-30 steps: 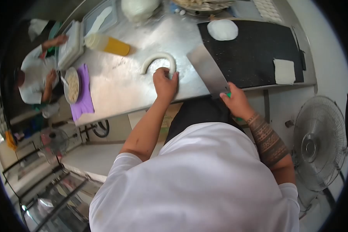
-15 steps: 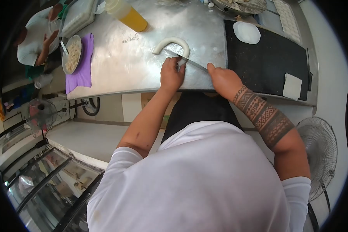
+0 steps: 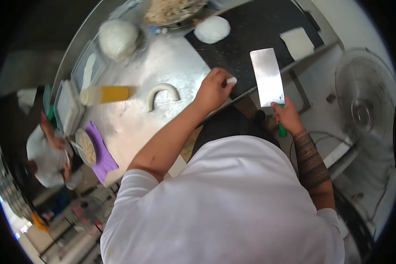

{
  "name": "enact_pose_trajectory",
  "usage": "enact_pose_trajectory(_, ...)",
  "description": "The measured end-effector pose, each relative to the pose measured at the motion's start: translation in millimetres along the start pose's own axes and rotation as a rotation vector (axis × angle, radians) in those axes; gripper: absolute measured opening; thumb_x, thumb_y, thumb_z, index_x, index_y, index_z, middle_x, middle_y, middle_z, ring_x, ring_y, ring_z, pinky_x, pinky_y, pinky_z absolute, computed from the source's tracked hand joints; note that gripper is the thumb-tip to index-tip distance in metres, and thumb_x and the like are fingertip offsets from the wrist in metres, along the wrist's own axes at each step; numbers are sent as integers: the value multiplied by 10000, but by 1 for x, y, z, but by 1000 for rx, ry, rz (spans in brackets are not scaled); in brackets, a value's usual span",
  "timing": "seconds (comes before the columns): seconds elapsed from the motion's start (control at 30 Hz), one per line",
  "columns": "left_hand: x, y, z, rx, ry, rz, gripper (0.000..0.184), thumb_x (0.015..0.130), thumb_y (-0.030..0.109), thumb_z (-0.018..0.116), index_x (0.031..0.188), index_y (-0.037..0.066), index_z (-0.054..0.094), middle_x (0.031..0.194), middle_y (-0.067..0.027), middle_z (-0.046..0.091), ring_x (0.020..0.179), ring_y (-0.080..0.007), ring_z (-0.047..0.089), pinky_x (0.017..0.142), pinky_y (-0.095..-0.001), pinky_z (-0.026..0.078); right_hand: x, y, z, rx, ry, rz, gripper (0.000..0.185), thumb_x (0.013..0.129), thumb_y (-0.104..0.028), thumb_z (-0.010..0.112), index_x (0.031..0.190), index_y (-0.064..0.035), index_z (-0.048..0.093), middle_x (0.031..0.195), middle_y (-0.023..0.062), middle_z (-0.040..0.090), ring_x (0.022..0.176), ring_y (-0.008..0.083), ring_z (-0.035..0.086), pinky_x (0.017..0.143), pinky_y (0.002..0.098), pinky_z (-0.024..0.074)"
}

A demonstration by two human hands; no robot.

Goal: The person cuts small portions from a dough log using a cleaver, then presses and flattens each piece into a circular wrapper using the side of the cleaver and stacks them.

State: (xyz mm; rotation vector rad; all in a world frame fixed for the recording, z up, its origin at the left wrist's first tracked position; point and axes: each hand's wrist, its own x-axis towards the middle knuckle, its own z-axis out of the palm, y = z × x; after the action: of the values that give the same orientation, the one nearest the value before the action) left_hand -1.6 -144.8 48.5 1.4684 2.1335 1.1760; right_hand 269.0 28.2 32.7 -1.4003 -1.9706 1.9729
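Note:
My left hand (image 3: 214,89) pinches a small white dough piece (image 3: 231,80) at the near left edge of the black board (image 3: 246,33). To the left, a curved dough roll (image 3: 162,91) lies on the metal table (image 3: 136,127). My right hand (image 3: 288,115) grips the green handle of a cleaver (image 3: 267,77), its broad blade raised flat toward the camera in front of the board's near edge. A round white dough sheet (image 3: 212,30) rests on the board, and a square white cloth or sheet (image 3: 298,43) lies at its right.
An oil bottle (image 3: 105,95) lies left of the dough roll. Behind are a plastic-wrapped dough ball (image 3: 119,39) and a bowl of filling (image 3: 169,11). Another bowl (image 3: 86,147) sits by a purple cloth (image 3: 100,154). Another person (image 3: 48,154) is at the far left; a fan (image 3: 363,94) stands right.
The cleaver has left the dough roll and is raised at the right. My left hand has moved right to the board with a cut piece. The roll is shorter, and the view has turned.

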Motion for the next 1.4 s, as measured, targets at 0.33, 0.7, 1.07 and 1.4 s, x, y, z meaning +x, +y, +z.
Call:
enact_pose_trajectory(0.33,68,14,21,538,-245,506,693,902,573,733,1390,91,637,1582,-248,435,1477,-497,377,1211,-626,293,-19,41,-24,205,118,67,316,990,-270,739,1143,-28,604,724,-9,555,529,95,521,472,302,478)
enact_pose_trajectory(0.7,96,19,119,543,-446,403,997,934,849,414,1708,240,255,1743,-289,150,1614,-492,132,1298,-618,84,76,-87,-113,413,359,-281,430,1034,-482,690,1066,-69,573,694,-20,520,498,83,476,463,287,436)
enact_pose_trajectory(1.07,124,-1,87,-361,44,92,938,995,554,637,1679,49,240,1744,-263,195,1623,-424,179,1293,-562,173,38,-35,-84,-177,-46,28,469,886,-286,865,1203,-6,661,928,88,716,789,179,669,726,355,539)
enact_pose_trajectory(1.4,94,-6,71,582,-593,480,878,939,692,592,1681,307,324,1742,-222,231,1599,-491,198,1278,-658,142,58,3,-16,-415,-420,-205,585,772,-279,929,1209,22,682,1108,223,748,1060,341,723,945,427,540)
